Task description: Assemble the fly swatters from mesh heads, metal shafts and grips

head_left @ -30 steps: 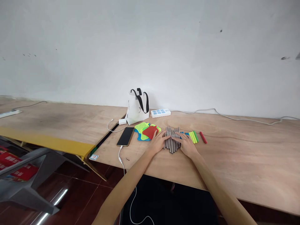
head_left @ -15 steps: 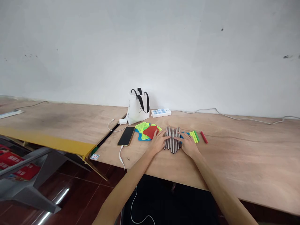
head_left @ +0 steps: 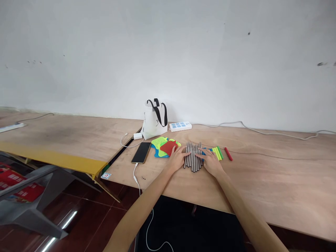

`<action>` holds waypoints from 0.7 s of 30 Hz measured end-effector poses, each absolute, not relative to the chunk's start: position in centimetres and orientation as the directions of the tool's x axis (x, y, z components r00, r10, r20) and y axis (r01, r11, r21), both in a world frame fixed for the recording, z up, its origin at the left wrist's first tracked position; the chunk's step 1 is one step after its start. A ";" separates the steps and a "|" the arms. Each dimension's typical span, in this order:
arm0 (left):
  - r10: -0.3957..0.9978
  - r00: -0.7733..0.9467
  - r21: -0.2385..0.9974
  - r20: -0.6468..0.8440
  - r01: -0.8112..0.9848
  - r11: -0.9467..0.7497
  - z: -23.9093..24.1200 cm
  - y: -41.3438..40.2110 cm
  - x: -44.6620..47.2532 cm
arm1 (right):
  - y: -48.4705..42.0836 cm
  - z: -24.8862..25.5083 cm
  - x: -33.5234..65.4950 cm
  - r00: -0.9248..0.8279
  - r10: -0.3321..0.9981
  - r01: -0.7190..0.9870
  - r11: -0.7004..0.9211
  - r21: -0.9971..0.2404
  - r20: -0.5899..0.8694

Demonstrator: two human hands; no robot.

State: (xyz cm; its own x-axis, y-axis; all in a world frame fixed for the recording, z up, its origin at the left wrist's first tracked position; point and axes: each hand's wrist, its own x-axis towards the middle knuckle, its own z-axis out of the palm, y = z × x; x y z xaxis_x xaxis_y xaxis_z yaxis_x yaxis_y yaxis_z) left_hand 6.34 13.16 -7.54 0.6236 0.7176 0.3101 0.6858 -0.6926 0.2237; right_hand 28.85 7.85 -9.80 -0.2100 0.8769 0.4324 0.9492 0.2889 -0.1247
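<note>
Several slim silver metal rods (head_left: 193, 161) lie side by side on the wooden table, their ends uneven. My left hand (head_left: 177, 158) rests along their left side, fingers apart and the thumb reaching onto the rods. From the right, my right hand (head_left: 211, 162) lies with fingers spread, the thumb or a finger touching the rods. Beyond my left fingers is a loose pile of coloured mesh pieces like fly-swatter heads, a red one (head_left: 168, 147) on top. Partly behind my right hand are blue, yellow and green tubes (head_left: 217, 153). A red tube (head_left: 228, 154) lies apart to the right.
A phone (head_left: 141, 152) with a white cable lies on the left. Behind it stand a white bag (head_left: 154, 122) with black handles and a charger (head_left: 138, 135). A power strip (head_left: 180, 126) sits near the wall. A gap separates the yellow-edged table (head_left: 65, 159).
Hardly anything differs. Both hands stay on the rods, with only a very slight shift of the fingers.
</note>
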 end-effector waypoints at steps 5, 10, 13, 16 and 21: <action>0.698 0.633 0.218 0.335 0.669 -0.711 -7.8 13.2 6.4 | 7.8 -9.7 28.9 -0.237 0.871 0.943 0.313 -0.114 0.429; 0.774 0.501 0.276 0.388 0.738 -0.616 -8.0 13.6 6.4 | 7.6 -9.3 30.6 -0.123 0.872 0.965 0.216 -0.148 0.474; 0.780 0.500 0.278 0.376 0.742 -0.610 -7.9 13.6 6.4 | 7.6 -9.3 30.9 -0.112 0.880 0.969 0.199 -0.145 0.462; 0.749 0.569 0.259 0.339 0.709 -0.656 -7.8 13.4 6.4 | 7.6 -9.4 30.3 -0.151 0.889 0.965 0.227 -0.130 0.433; 0.696 0.660 0.213 0.283 0.664 -0.716 -7.7 13.2 6.4 | 7.7 -9.5 28.6 -0.233 0.890 0.950 0.294 -0.104 0.391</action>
